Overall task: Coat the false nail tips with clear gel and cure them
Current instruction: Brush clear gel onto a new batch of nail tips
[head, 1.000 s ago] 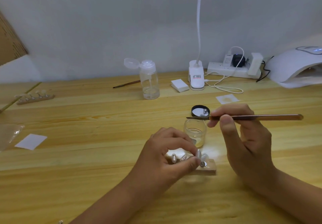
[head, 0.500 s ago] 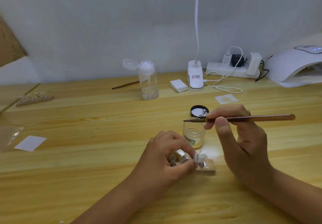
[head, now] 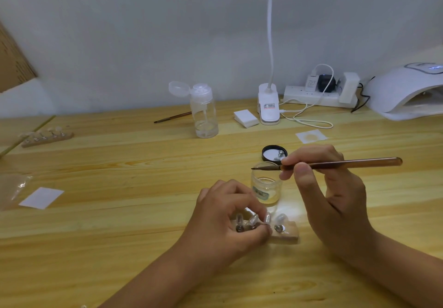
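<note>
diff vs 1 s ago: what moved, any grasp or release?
The right hand drifted slightly left and down with the brush, tilting its bristle tip toward the mouth of the gel jar. Nothing was taken up or let go. The left hand still pinches a nail tip on the wooden holder. The jar, its lid and the pump bottle have not moved.

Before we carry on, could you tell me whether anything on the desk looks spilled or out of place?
Nothing looks spilled. Two small things: the pump bottle at the back stands with its flip cap open, and the white pad beyond the right hand bears a yellowish stain.
</note>
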